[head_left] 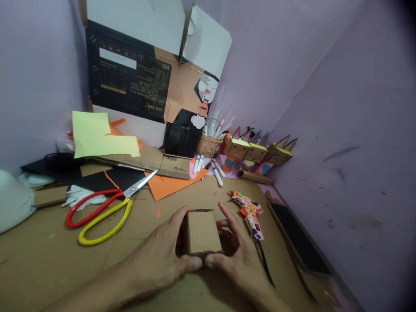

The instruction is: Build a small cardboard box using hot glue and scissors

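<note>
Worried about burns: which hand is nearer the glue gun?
Right. The right hand lies just beside the glue gun; the left hand is farther, across the box.

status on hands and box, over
Left hand and right hand clasp the cardboard box, one each side. Glue gun lies close beside right hand. Scissors off left.

Your table (39, 268), cardboard-topped: scissors (107, 208) left, cardboard box (203, 232) centre, glue gun (250, 212) right; orange paper (169, 184), markers (216, 171) behind.
</note>
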{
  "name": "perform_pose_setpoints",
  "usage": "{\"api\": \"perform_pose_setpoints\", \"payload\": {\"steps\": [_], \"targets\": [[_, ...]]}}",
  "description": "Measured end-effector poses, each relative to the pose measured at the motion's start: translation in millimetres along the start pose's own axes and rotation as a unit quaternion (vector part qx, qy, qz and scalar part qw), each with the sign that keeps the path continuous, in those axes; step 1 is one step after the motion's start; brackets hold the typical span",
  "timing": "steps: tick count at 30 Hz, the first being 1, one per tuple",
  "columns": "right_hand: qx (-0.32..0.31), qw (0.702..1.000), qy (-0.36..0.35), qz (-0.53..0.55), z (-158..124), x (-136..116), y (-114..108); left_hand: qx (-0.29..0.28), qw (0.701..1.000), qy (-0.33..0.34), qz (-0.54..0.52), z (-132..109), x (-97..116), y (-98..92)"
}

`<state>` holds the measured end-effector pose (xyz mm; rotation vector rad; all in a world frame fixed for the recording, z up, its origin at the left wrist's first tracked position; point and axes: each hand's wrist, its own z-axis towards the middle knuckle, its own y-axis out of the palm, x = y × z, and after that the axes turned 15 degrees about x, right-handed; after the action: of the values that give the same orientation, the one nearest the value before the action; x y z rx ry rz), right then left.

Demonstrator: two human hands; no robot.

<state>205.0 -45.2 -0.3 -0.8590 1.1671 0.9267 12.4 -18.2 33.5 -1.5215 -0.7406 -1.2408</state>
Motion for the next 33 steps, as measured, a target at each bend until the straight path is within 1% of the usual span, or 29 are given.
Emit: {"api": "perform_pose_setpoints", "payload": {"steps": [3,4,7,10,15,19,22,24,29,33], "targets": [[-0.071,0.997,0.031,-0.013,6.3,0.7,-2.8,-0.004,1.000,-0.005,-0.019,0.7,-0.9,1.9],[-0.085,0.996,0.037,-0.013,7.8,0.9,-3.5,-0.004,1.000,-0.010,-0.021,0.8,-1.1,2.1],[-0.105,0.993,0.048,-0.009,10.2,0.4,-3.5,0.004,1.000,-0.023,-0.003,1.4,-0.1,0.4],[-0.122,0.991,0.052,-0.016,11.4,-2.1,-1.6,-0.004,0.999,-0.030,0.023,3.0,5.3,-3.7],[-0.141,0.988,0.062,-0.015,11.1,-8.3,1.5,-0.040,0.997,-0.045,0.044,7.4,14.8,-8.5],[-0.150,0.986,0.079,-0.001,9.6,-12.1,2.3,-0.035,0.998,-0.045,0.042,10.1,14.9,-8.6],[-0.152,0.985,0.086,-0.006,10.2,-12.0,2.1,-0.049,0.998,-0.042,0.027,11.1,15.4,-7.6],[-0.156,0.985,0.076,-0.022,11.3,-11.2,1.9,-0.054,0.997,-0.041,0.019,11.1,16.0,-6.7],[-0.149,0.988,0.032,-0.041,13.8,-9.9,1.4,-0.040,0.999,-0.029,0.002,9.7,13.1,-4.1],[-0.151,0.987,0.025,-0.044,15.1,-7.7,-1.2,-0.032,0.999,-0.003,-0.006,9.0,6.2,-2.9]]}}
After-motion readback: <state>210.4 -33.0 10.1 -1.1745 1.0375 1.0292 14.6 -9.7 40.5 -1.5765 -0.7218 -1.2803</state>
